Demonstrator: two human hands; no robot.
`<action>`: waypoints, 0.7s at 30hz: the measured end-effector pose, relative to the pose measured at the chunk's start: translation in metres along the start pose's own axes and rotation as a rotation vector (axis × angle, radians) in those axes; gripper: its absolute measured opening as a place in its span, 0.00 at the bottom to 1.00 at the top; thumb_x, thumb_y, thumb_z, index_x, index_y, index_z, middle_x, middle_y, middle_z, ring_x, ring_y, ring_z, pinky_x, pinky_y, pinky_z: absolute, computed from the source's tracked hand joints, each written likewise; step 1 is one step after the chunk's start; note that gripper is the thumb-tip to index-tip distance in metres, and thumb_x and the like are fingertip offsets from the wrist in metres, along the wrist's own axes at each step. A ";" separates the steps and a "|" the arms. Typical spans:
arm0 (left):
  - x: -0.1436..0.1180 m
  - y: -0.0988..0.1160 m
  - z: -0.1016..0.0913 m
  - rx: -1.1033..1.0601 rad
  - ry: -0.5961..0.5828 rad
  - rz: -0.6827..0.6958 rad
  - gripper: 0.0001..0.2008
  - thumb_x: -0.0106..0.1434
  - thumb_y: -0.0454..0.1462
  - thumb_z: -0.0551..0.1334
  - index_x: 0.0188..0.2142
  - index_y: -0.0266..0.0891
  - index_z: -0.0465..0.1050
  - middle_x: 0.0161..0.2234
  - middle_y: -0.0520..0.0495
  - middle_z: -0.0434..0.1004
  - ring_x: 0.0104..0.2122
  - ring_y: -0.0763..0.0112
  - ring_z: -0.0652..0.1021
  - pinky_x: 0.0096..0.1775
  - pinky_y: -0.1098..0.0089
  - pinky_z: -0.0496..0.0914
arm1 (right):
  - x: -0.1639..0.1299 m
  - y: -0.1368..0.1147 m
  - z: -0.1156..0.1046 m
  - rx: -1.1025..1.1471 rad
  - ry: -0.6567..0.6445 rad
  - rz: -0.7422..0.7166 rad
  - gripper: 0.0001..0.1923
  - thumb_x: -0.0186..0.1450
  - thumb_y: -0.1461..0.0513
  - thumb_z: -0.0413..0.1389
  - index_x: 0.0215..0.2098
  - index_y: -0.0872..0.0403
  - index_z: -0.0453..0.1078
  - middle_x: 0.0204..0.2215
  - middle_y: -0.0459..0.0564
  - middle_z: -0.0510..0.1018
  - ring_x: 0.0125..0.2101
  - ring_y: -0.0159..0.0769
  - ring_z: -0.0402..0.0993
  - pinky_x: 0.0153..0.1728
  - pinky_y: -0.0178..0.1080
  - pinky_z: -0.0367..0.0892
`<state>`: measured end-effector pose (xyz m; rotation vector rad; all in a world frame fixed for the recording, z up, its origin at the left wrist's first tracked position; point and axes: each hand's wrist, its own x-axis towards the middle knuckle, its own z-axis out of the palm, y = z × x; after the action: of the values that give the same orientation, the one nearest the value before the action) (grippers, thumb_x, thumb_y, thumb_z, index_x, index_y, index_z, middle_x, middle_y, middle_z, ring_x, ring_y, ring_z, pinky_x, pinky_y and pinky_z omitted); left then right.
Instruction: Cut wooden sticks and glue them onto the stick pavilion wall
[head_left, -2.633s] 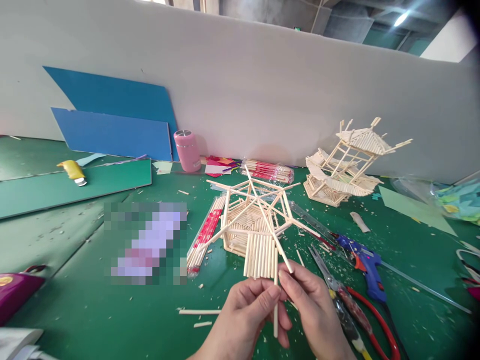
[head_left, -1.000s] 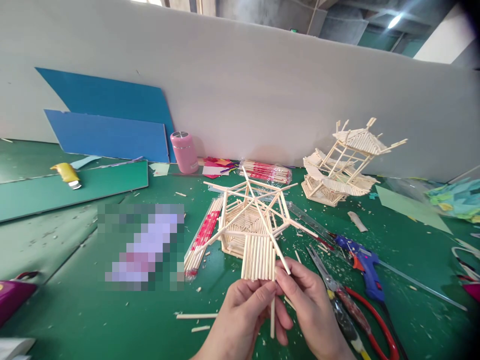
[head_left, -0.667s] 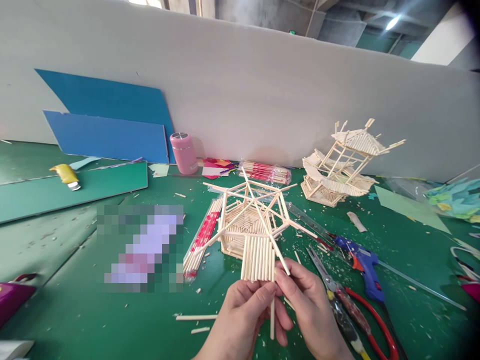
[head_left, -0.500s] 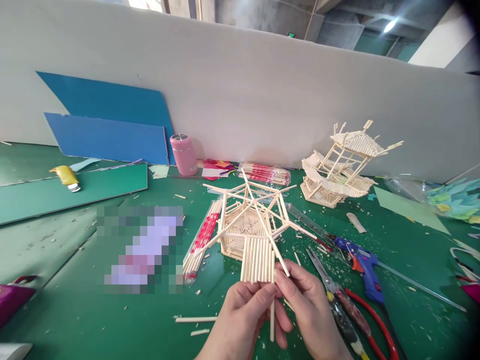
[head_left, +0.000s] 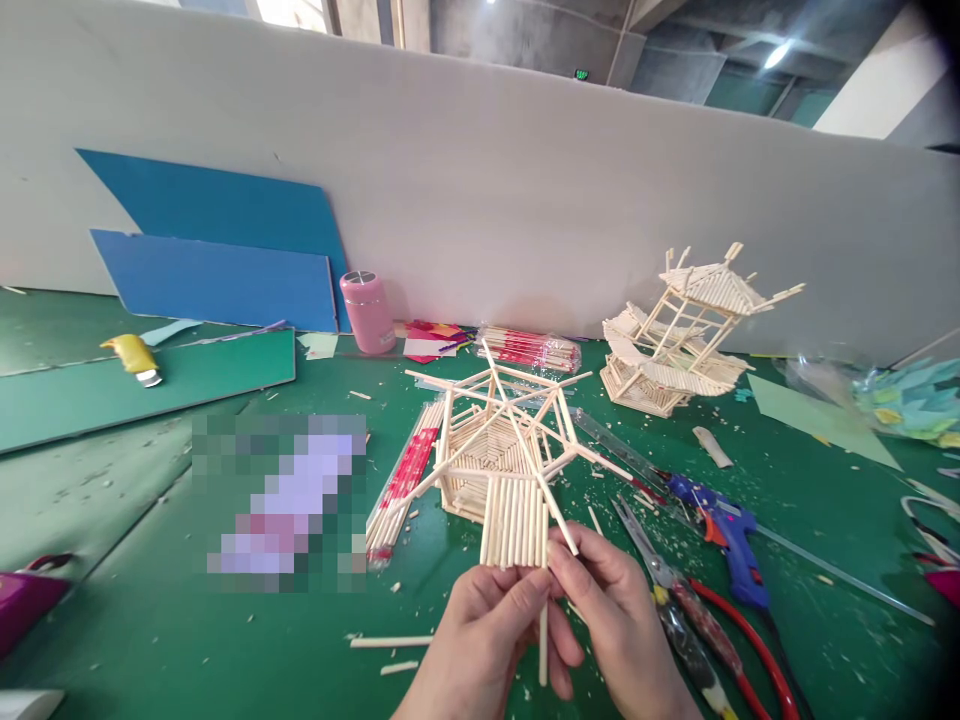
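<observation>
Stick (head_left: 543, 648) | L fingers (head_left: 527, 597) + R fingers (head_left: 574, 580) clamped on it | btm end below | top alongside slats (head_left: 513, 520)

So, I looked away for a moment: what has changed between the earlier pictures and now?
Very little: the right hand has edged slightly left, its thumb closer to the held stick, and the whole view has shifted a touch. The left hand pinches the stick as before. The stick frame, glue gun and pink container stayed put.
</observation>
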<state>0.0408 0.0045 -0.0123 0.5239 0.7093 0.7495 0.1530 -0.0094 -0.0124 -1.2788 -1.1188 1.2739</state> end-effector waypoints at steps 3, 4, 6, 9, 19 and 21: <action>-0.001 0.001 0.001 -0.006 -0.002 0.000 0.14 0.52 0.43 0.64 0.24 0.31 0.76 0.14 0.47 0.74 0.13 0.76 0.70 0.19 0.76 0.64 | -0.001 0.000 0.000 -0.011 0.015 -0.011 0.14 0.65 0.54 0.49 0.26 0.53 0.64 0.20 0.41 0.65 0.21 0.28 0.62 0.23 0.30 0.60; -0.002 0.001 0.001 -0.011 0.002 -0.001 0.14 0.52 0.43 0.64 0.24 0.31 0.76 0.14 0.47 0.74 0.13 0.76 0.70 0.19 0.76 0.64 | -0.001 0.001 -0.001 -0.014 0.014 -0.014 0.13 0.65 0.55 0.49 0.26 0.53 0.64 0.21 0.41 0.65 0.22 0.28 0.62 0.24 0.30 0.60; -0.003 0.002 0.002 -0.013 0.003 -0.002 0.14 0.53 0.43 0.64 0.24 0.31 0.76 0.14 0.47 0.74 0.13 0.76 0.70 0.19 0.76 0.64 | -0.002 0.000 -0.001 -0.016 0.016 -0.020 0.13 0.65 0.55 0.50 0.26 0.53 0.63 0.21 0.41 0.65 0.22 0.27 0.62 0.24 0.30 0.60; -0.003 0.002 0.003 -0.015 0.016 0.004 0.14 0.53 0.43 0.64 0.25 0.31 0.77 0.15 0.47 0.75 0.14 0.76 0.70 0.19 0.76 0.64 | -0.001 -0.002 -0.002 -0.003 -0.007 -0.002 0.13 0.65 0.55 0.49 0.26 0.53 0.62 0.17 0.39 0.64 0.17 0.26 0.60 0.21 0.30 0.59; -0.003 0.000 0.001 -0.007 0.036 0.002 0.14 0.51 0.43 0.65 0.23 0.31 0.76 0.13 0.47 0.74 0.13 0.76 0.69 0.18 0.75 0.64 | 0.000 -0.002 -0.001 0.012 0.000 0.011 0.14 0.64 0.52 0.49 0.27 0.52 0.65 0.13 0.37 0.61 0.12 0.26 0.58 0.16 0.30 0.59; -0.003 0.000 0.002 -0.012 0.040 0.003 0.13 0.50 0.43 0.65 0.23 0.31 0.76 0.14 0.47 0.74 0.13 0.76 0.69 0.18 0.75 0.64 | 0.000 0.000 -0.001 0.010 0.000 -0.002 0.14 0.64 0.53 0.50 0.27 0.53 0.65 0.15 0.38 0.62 0.14 0.25 0.59 0.18 0.30 0.59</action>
<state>0.0400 0.0018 -0.0099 0.5006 0.7413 0.7685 0.1542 -0.0098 -0.0123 -1.2699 -1.1120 1.2770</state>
